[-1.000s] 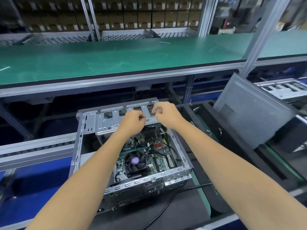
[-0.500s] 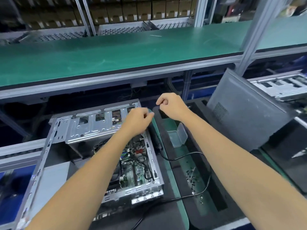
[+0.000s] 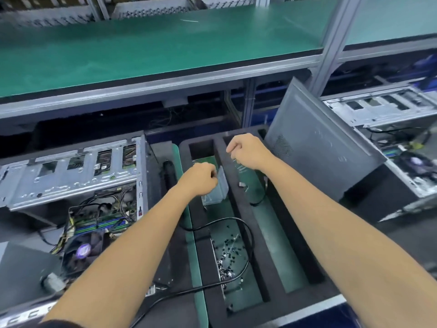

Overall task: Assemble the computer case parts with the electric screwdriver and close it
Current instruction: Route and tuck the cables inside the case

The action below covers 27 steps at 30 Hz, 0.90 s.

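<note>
Two hands noted over the bench, order left to right: open computer case [image 3: 78,185] at far left, side uncovered, board and fan exposed. Left hand [image 3: 201,178] curled into a loose fist above the black foam tray [image 3: 279,233], just beside a clear plastic box [image 3: 218,188], contents of grip not discernible; loose screws [image 3: 228,254] and a black cable [image 3: 246,233] in the tray. Right hand [image 3: 248,151] likewise curled, possibly pinching something small, not confirmable; grey side panel [image 3: 319,147] leaning upright at right.
</note>
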Available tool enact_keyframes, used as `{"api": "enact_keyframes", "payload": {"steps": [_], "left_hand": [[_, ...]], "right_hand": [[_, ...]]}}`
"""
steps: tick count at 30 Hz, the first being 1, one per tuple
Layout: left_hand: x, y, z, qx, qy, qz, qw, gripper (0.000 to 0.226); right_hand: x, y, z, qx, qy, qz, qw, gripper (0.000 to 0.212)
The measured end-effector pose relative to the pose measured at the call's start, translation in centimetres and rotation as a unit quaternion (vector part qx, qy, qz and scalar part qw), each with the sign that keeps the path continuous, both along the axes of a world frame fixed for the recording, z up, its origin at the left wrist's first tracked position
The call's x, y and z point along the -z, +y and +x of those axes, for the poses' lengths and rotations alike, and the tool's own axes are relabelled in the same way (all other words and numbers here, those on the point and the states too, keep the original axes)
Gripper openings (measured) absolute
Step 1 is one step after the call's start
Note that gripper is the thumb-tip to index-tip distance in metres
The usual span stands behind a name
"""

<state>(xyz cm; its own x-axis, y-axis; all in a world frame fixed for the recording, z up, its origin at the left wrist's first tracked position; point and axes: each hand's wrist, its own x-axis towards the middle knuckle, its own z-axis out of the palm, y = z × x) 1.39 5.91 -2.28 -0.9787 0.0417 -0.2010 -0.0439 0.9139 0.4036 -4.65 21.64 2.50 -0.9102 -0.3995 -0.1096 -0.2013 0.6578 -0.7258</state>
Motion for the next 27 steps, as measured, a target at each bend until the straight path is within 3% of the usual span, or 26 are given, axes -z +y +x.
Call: {"api": "enact_keyframes", "payload": {"steps": [11,15,20,27], "left_hand": [[2.0,1.5,-1.3,-0.029,-0.01,-0.009,0.999,0.019],[2.4,1.8,-1.4,-0.032,-0.01,-0.001,0.999,0.022],[2.3,1.6,-1.3,-0.042,-0.012,0.023,0.999,0.022],[1.3,-0.1,-1.1,-0.04,-0.006,0.029,0.999,0.022]], "right_hand": [[1.6,2.6,-1.1,0.035,0.002,0.01,0.999,0.024],[3.1,2.9,-1.3,0.041,-0.006,0.081,0.996,0.025],[8.5,1.7,0.0,-0.002,-0.088,0.243,0.966,0.034],[11.3,-0.1,0.4,0.061,-0.067,0.256,0.963,0.015]]}}
